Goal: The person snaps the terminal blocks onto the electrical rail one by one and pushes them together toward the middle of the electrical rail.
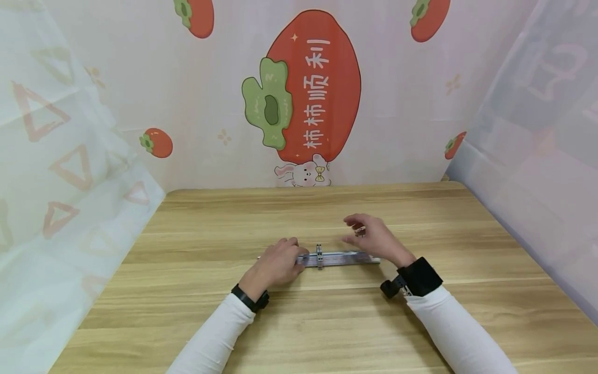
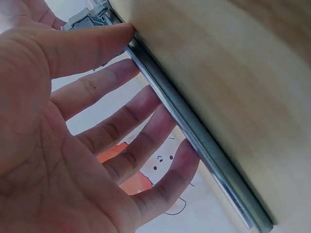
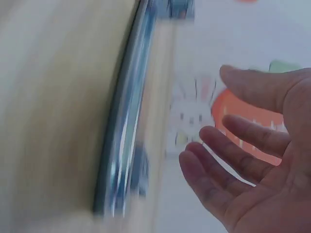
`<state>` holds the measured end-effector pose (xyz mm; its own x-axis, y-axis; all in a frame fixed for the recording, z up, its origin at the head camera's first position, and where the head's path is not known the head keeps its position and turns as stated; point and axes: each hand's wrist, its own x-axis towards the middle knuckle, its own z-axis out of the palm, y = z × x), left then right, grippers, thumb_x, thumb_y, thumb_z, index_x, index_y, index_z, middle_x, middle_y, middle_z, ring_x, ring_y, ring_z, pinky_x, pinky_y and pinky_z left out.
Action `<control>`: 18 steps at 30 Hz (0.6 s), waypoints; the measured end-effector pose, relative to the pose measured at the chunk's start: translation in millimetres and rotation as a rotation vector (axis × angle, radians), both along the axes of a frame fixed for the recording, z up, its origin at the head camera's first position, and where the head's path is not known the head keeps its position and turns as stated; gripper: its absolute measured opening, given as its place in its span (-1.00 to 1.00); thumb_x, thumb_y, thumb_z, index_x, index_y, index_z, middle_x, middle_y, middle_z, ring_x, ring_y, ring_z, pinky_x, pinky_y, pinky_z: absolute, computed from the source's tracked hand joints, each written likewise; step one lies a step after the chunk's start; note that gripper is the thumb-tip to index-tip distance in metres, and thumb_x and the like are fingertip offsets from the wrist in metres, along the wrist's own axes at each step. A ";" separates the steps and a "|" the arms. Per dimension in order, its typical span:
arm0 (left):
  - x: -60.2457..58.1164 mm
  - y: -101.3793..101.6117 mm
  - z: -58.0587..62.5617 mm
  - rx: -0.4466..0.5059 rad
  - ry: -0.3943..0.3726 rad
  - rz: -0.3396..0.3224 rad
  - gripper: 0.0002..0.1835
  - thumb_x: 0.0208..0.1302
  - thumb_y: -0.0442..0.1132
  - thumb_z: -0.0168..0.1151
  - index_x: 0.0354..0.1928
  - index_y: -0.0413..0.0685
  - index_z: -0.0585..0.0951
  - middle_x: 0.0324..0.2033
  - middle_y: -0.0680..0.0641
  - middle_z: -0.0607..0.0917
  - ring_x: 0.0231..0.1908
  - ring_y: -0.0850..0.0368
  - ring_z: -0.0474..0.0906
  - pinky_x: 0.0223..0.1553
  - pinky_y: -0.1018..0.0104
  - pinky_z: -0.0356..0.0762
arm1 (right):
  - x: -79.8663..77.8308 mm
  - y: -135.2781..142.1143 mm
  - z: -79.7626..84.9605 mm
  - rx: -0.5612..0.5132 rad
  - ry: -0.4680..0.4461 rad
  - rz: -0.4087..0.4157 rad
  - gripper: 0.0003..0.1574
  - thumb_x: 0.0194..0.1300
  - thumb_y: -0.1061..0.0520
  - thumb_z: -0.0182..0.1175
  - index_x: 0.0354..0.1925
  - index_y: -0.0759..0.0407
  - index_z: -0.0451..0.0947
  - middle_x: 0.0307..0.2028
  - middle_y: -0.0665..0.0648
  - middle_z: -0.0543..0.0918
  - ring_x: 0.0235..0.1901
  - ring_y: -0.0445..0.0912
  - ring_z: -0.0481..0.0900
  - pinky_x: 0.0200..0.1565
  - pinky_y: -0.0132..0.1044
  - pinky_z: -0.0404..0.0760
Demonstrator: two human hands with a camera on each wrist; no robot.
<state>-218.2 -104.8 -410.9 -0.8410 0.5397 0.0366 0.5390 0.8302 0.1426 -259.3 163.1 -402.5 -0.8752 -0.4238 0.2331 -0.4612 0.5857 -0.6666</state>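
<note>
A slotted metal DIN rail [image 1: 343, 258] lies lengthwise across the wooden table. My left hand [image 1: 279, 262] grips its left part, thumb at the near edge and fingers along the far edge. A narrow grey terminal block [image 1: 320, 256] sits across the rail just right of that hand; in the left wrist view the block [image 2: 87, 20] shows beyond the thumb. My right hand [image 1: 374, 240] is raised over the rail's right end, fingers loosely bent and nothing in them. Near that end, the right wrist view shows a blurred blue-grey piece [image 3: 140, 170] against the rail.
The wooden table [image 1: 299, 332] reaches back to a white cloth [image 1: 205, 93] printed with persimmons and a rabbit. More pale cloth hangs along the left side [image 1: 70, 156] and the right side [image 1: 537, 130]. Black straps [image 1: 419, 276] are on both wrists.
</note>
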 end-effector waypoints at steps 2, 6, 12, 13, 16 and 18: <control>-0.4 0.1 -0.7 0.000 0.009 -0.003 -0.66 0.19 -0.09 0.18 0.03 0.12 0.58 -0.20 0.07 0.48 -0.22 0.13 0.37 -0.35 0.26 0.37 | -3.0 9.5 0.5 0.064 0.036 -0.044 -0.39 0.14 0.02 0.26 0.12 0.22 0.41 0.01 0.25 0.51 -0.03 0.12 0.47 -0.07 -0.13 0.46; -1.3 0.2 -2.2 -0.003 0.025 -0.011 -0.68 0.19 -0.11 0.17 0.01 0.12 0.59 -0.21 0.06 0.47 -0.22 0.12 0.38 -0.36 0.24 0.38 | -6.5 22.4 0.3 0.162 0.050 -0.087 -0.39 0.15 0.05 0.25 0.12 0.27 0.41 0.04 0.28 0.49 0.01 0.16 0.44 -0.04 -0.06 0.42; -1.5 0.2 -2.4 -0.005 0.025 -0.013 -0.67 0.19 -0.11 0.16 0.01 0.11 0.59 -0.21 0.06 0.48 -0.23 0.13 0.38 -0.36 0.25 0.38 | -9.3 27.5 -5.3 0.327 0.056 -0.070 -0.40 0.20 0.06 0.19 0.18 0.24 0.37 0.11 0.27 0.44 0.11 0.16 0.38 0.06 -0.01 0.33; -1.5 0.2 -2.4 -0.006 0.024 -0.014 -0.67 0.19 -0.10 0.16 0.01 0.10 0.59 -0.21 0.06 0.48 -0.24 0.13 0.37 -0.37 0.25 0.38 | -9.5 27.6 -6.1 0.355 0.065 -0.059 -0.41 0.21 0.07 0.18 0.18 0.22 0.37 0.12 0.27 0.43 0.12 0.15 0.37 0.07 -0.01 0.32; -1.5 0.4 -2.5 -0.007 0.027 -0.014 -0.67 0.20 -0.10 0.16 0.02 0.10 0.58 -0.22 0.06 0.47 -0.25 0.13 0.37 -0.38 0.27 0.37 | -10.5 28.3 -8.6 0.415 0.103 -0.002 -0.44 0.22 0.13 0.14 0.19 0.19 0.38 0.16 0.29 0.39 0.16 0.16 0.33 0.10 -0.01 0.30; -1.6 0.5 -2.6 -0.007 0.028 -0.014 -0.67 0.20 -0.10 0.15 0.02 0.10 0.58 -0.22 0.06 0.47 -0.26 0.14 0.36 -0.39 0.27 0.36 | -10.5 28.7 -9.6 0.425 0.119 0.031 -0.46 0.23 0.17 0.13 0.19 0.17 0.39 0.19 0.33 0.35 0.19 0.18 0.29 0.11 0.01 0.28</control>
